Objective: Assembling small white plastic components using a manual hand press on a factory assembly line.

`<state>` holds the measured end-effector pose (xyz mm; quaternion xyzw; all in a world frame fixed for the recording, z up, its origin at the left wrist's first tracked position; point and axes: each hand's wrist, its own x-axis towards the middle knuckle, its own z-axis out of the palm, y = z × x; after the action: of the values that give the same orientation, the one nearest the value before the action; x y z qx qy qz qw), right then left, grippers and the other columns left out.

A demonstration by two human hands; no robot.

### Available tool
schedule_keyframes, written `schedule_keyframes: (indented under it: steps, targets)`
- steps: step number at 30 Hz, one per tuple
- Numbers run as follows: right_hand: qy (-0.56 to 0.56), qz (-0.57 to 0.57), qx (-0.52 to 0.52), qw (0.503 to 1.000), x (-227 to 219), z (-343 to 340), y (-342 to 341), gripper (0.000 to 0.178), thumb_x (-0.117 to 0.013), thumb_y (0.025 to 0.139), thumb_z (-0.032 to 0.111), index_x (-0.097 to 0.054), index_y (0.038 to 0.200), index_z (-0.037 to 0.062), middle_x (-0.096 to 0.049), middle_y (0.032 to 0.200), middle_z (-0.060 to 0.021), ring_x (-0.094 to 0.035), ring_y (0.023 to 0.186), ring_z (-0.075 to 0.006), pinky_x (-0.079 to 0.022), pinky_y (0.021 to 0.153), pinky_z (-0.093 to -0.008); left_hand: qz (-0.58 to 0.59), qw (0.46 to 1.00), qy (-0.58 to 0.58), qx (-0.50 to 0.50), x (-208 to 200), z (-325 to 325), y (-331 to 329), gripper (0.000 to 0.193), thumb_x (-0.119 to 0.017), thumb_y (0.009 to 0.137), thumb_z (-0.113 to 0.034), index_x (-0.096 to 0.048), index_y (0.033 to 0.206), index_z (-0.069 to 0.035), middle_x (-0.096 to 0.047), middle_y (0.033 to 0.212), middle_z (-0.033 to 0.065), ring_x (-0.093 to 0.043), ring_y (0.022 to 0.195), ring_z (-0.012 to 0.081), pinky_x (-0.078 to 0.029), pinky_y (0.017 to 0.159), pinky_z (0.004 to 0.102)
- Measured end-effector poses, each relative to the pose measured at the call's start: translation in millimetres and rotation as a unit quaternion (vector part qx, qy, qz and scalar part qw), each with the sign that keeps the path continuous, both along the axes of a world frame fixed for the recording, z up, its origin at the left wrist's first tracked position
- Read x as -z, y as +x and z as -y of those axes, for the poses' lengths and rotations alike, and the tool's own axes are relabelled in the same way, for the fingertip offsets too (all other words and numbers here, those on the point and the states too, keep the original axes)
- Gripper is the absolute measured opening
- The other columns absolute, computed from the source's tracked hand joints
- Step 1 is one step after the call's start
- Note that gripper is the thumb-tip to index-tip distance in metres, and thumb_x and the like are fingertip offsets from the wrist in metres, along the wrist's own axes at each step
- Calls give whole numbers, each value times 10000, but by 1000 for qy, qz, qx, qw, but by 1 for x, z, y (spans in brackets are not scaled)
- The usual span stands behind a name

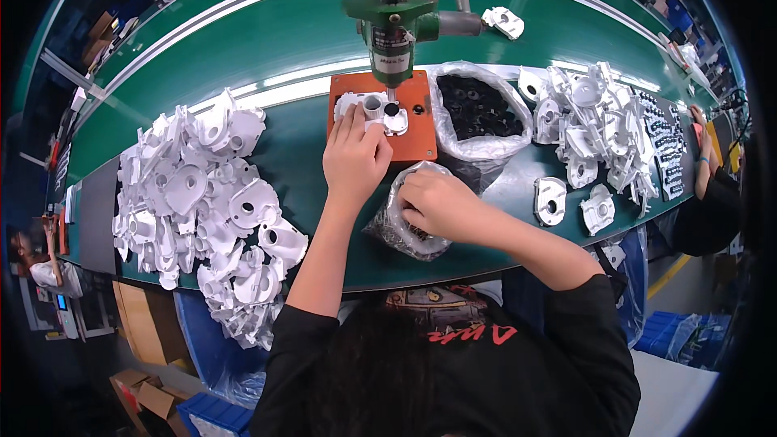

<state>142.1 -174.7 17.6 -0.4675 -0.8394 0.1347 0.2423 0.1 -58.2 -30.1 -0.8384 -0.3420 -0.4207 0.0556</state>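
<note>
My left hand (356,154) holds a white plastic housing (373,102) on an orange fixture plate (417,146), its fingers laid over the near left side. A round black piece sits in the housing's right part, directly below the tip of a green press head (392,57). My right hand (441,204) reaches into the mouth of a small clear plastic bag (429,249) with small dark parts inside. Its fingers are bent downward, and their tips are partly hidden. Behind this bag stands a larger clear bag (518,146) full of black round parts (477,105).
A tall heap of white housings (186,186) covers the left of the green table; another heap (587,113) lies at the right. Two loose housings lie near the right front edge. One housing (506,23) lies behind the press. A co-worker's hand (702,133) is at far right.
</note>
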Motion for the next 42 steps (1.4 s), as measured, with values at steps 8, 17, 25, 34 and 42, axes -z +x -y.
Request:
schedule_keyframes:
  steps: [8, 17, 25, 34, 42]
  targets:
    - [-97, -15, 11, 995, -10, -1, 8, 105, -615, 755, 74, -557, 803, 0, -546, 820, -147, -565, 809, -328, -467, 722, -412, 4, 1000, -10, 11, 0, 0, -1, 96, -605, 764, -115, -567, 801, -34, -603, 1150, 229, -578, 1093, 381, -463, 940, 483]
    - [-232, -86, -45, 968, -25, -6, 17, 87, -599, 752, 4, -525, 798, -2, -536, 768, -116, -551, 690, -266, -457, 650, -357, 13, 1000, -13, 5, -3, 2, 0, 97, -619, 762, -104, -603, 851, -70, -630, 1130, 188, -586, 1093, 360, -462, 939, 455]
    - [-114, -195, 77, 971, -25, -37, 37, 290, -604, 815, 3, -644, 1098, 54, -601, 822, -82, -595, 715, -155, -479, 664, -279, 14, 1000, -11, 4, 1, 0, -2, 103, -599, 772, -126, -575, 810, -33, -609, 1140, 227, -574, 1107, 372, -463, 939, 480]
    - [-80, -398, 245, 880, 11, -99, 31, 197, -603, 835, 75, -639, 993, -39, -695, 873, -115, -665, 816, -156, -504, 751, -271, 15, 1000, -14, 11, -2, 0, 0, 114, -597, 769, -125, -559, 809, -25, -610, 1132, 233, -583, 1092, 365, -465, 939, 471]
    - [-31, -378, 242, 893, 36, -111, 24, 196, -680, 784, 86, -655, 954, -8, -665, 873, -106, -640, 782, -171, -501, 738, -289, 10, 1000, -12, 5, -2, 1, -2, 117, -612, 759, -106, -572, 856, -55, -616, 1143, 204, -584, 1092, 358, -461, 934, 457]
